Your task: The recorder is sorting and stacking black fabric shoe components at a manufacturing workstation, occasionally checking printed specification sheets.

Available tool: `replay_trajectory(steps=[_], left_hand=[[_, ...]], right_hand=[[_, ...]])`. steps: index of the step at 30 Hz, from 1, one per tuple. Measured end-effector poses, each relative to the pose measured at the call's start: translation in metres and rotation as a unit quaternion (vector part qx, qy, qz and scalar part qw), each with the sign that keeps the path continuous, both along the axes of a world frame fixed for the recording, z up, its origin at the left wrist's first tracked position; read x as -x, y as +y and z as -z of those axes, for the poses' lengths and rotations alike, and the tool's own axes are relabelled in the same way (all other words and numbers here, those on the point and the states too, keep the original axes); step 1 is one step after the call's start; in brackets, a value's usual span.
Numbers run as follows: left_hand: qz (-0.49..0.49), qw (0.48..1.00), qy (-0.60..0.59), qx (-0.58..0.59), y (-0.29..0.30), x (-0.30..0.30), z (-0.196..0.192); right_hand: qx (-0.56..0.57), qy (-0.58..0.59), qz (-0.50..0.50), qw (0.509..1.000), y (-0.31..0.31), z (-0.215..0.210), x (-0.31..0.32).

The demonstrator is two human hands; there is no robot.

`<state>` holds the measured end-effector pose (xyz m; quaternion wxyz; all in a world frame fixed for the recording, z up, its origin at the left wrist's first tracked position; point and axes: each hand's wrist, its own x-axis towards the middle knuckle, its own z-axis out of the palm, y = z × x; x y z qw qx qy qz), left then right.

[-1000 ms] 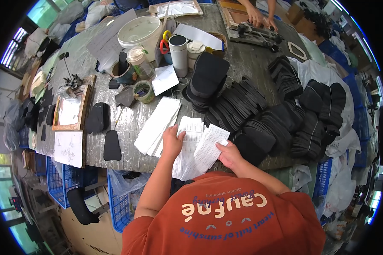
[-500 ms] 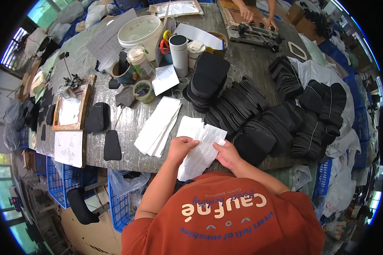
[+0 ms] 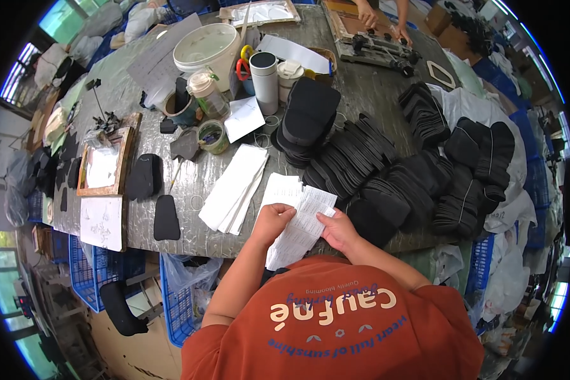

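Observation:
Printed paper slips (image 3: 304, 221) are spread between my two hands at the table's near edge. My left hand (image 3: 273, 221) pinches them on the left side, thumb on top. On the right side my right hand (image 3: 339, 230) grips them with its thumb pressed on the paper. Beyond my left hand lies a fanned stack of white paper strips (image 3: 235, 189). Close to my right hand are stacks of black padded pieces (image 3: 378, 215), with a row of more black pieces (image 3: 348, 158) behind them.
A white bucket (image 3: 208, 54), a white tumbler (image 3: 265, 82) and jars stand mid-table. To the left are a wooden-framed screen (image 3: 106, 159) and single black pieces (image 3: 166, 217). Across the table, another person's hands (image 3: 383, 22) work at a clamped frame. Blue crates (image 3: 176, 304) stand below the table edge.
My hands and the paper slips stay almost in place. The view has shifted very slightly, and the other person's hands have moved a little.

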<state>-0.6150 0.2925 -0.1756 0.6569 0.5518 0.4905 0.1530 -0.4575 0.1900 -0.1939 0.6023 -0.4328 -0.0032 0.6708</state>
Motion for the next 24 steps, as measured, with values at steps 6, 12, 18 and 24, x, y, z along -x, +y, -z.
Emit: replay_trajectory(steps=[6, 12, 18, 24], left_hand=[[-0.028, 0.998, -0.013, 0.045, 0.004, 0.004, -0.003], [-0.063, 0.996, 0.051, -0.037, 0.022, 0.011, 0.006], [0.032, 0.886, 0.225, -0.403, 0.031, 0.024, 0.034], [0.082, 0.982, -0.003, -0.172, -0.013, 0.021, 0.016]], right_hand=[[0.001, -0.002, 0.001, 1.000, 0.001, -0.003, 0.002], [0.023, -0.008, 0.037, 0.999, 0.000, 0.002, -0.001], [0.012, 0.010, 0.024, 1.000, -0.001, 0.005, -0.001], [-0.003, 0.040, 0.026, 0.999, -0.003, -0.002, -0.002]])
